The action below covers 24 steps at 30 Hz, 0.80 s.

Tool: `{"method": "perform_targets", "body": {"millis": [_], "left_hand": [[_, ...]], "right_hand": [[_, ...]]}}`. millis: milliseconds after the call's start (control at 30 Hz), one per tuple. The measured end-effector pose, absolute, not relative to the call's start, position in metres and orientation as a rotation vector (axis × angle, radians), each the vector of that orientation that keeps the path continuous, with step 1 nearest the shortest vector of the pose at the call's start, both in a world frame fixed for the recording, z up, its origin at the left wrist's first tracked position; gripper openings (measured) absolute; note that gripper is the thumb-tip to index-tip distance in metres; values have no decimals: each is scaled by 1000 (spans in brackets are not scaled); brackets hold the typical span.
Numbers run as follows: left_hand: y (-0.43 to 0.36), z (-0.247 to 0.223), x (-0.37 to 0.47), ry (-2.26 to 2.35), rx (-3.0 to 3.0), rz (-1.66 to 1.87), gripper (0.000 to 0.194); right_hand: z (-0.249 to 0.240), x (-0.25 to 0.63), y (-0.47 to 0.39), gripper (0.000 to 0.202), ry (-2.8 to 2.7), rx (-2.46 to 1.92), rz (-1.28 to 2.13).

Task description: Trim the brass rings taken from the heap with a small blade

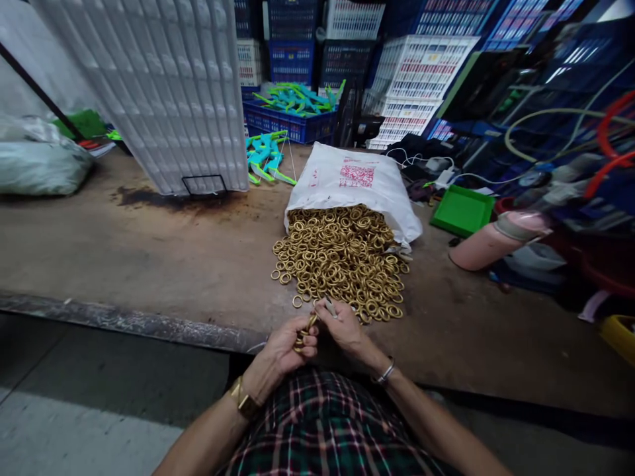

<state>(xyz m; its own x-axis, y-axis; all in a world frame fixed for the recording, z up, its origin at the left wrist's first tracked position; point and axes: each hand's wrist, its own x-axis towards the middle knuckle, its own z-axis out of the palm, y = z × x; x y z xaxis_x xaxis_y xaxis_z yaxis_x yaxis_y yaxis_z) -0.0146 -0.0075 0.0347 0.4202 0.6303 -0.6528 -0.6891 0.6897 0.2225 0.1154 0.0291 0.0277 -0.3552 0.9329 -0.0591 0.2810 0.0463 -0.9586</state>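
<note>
Several gold rings are held in my left hand (292, 344), its fingers curled round them near the table's front edge. Close beside it on the right, my right hand (343, 325) pinches a small pale tool (331, 307), its tip near one of the held rings. Just beyond both hands lies a heap of gold rings (342, 258), spilling from the open mouth of a white sack (357, 175) with red print. A few loose rings (297, 301) lie at the heap's near left side.
On the wooden table (198, 258), a tall ribbed translucent panel (173, 99) stands at the left. A pink bottle (489, 241) and a green tray (462, 210) are at the right. Behind are a blue crate (288, 125) with cyan-green parts and stacked white crates (421, 69).
</note>
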Motion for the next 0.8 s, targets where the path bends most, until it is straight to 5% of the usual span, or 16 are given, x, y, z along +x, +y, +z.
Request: {"method": "perform_targets", "body": {"millis": [800], "left_hand": [[-17,36,-11,915,-113,912,15]], "right_hand": [[38,111,14,14,-1926,-1295,1227]]}}
